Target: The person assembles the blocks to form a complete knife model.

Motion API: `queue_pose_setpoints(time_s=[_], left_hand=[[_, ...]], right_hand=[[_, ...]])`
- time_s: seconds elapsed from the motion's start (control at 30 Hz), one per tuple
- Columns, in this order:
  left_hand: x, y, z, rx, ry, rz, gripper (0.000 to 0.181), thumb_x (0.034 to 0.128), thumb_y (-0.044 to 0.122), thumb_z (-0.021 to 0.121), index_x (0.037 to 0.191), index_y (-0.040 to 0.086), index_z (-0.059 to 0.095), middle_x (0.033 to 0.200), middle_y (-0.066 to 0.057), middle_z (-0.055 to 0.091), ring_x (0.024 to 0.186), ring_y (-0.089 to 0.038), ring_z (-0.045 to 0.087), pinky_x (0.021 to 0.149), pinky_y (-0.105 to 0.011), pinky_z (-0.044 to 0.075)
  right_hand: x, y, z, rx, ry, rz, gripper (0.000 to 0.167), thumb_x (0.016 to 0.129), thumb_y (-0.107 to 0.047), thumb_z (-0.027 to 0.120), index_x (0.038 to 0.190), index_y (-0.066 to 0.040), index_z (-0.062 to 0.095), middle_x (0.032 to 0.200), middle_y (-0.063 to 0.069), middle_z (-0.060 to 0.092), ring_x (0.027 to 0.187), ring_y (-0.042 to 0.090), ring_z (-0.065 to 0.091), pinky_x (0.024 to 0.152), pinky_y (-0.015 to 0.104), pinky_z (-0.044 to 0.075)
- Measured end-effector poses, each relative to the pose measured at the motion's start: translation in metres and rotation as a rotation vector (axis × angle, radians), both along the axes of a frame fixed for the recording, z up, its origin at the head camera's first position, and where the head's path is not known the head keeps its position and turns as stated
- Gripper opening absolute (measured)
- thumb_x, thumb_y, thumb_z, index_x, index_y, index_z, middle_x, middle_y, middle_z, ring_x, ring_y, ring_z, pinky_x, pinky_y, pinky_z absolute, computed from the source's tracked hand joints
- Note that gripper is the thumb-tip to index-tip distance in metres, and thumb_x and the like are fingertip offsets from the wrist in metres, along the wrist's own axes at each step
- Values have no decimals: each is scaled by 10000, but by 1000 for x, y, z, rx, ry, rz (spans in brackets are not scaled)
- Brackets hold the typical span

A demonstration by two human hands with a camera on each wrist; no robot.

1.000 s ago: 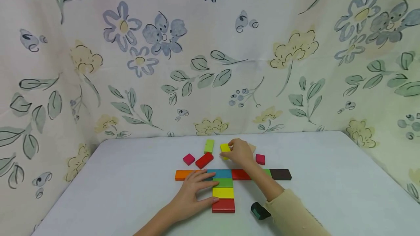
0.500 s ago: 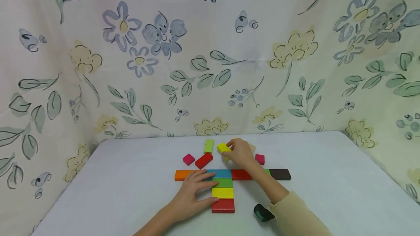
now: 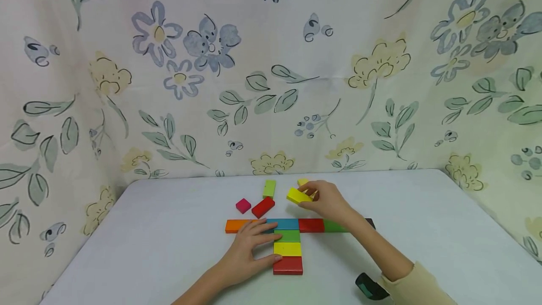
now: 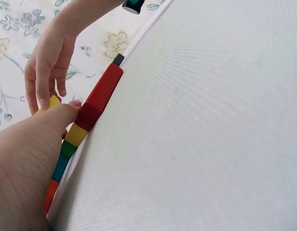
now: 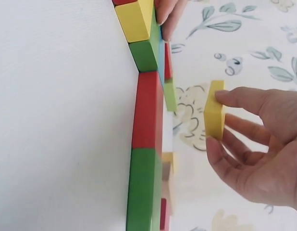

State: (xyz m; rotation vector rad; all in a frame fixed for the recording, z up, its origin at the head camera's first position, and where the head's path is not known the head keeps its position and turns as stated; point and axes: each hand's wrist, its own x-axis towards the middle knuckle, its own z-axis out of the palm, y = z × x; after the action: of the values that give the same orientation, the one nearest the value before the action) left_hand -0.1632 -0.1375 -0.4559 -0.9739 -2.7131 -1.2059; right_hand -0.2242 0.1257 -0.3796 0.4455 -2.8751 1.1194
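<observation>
In the head view my right hand pinches a yellow block by its right end, above the table behind the row. The right wrist view shows this yellow block between thumb and fingertips. My left hand rests against a T of flat blocks. Its thumb touches the red block at the near end, and its fingertips lie on the green block and the blue block. A yellow block lies between red and green. The row also has an orange block at left.
Behind the row lie a pink block, a red block, a light green block and another yellow block. A dark device sits by the right sleeve. Patterned cloth hangs behind the white table.
My right hand has tilted the yellow block, lifted it and shifted it to the right, with the forearm also moving right. The left hand stays in place on the blocks.
</observation>
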Motion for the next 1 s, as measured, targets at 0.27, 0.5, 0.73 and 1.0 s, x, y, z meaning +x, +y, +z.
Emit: queue_pose_setpoints(time_s=[0.27, 0.5, 0.73, 1.0], left_hand=[[1, 0, 0, -6, -5, 4, 485, 945, 464, 766, 1377, 247, 723, 1538, 34, 587, 1497, -321, 411, 1205, -759, 222], [0, 0, 0, -5, -6, 4, 479, 944, 451, 771, 1374, 244, 725, 1538, 35, 587, 1503, -321, 405, 1210, -752, 218], [-1, 0, -2, -8, -9, 4, 479, 946, 463, 768, 1380, 267, 719, 1542, 43, 582, 1507, -314, 403, 1210, -751, 220], [-1, 0, -2, -14, -21, 4, 473, 947, 465, 767, 1378, 275, 720, 1543, 48, 580, 1509, -308, 401, 1214, -748, 216]], right_hand=[[18, 22, 8, 6, 15, 193, 303, 894, -83, 826, 1186, -36, 761, 1063, 67, 717, 862, 148, 594, 717, 219, 551], [30, 29, 4, 14, -20, 262, 286, 896, -97, 837, 1171, -49, 773, 1114, 48, 750, 877, 142, 580, 720, 211, 539], [40, 35, -6, 33, -47, 281, 281, 875, -72, 853, 1144, -70, 772, 1093, 18, 753, 891, 136, 579, 738, 197, 557], [45, 37, -11, 26, -76, 279, 289, 864, -96, 869, 1135, -76, 770, 1057, -16, 715, 901, 145, 560, 741, 198, 549]])
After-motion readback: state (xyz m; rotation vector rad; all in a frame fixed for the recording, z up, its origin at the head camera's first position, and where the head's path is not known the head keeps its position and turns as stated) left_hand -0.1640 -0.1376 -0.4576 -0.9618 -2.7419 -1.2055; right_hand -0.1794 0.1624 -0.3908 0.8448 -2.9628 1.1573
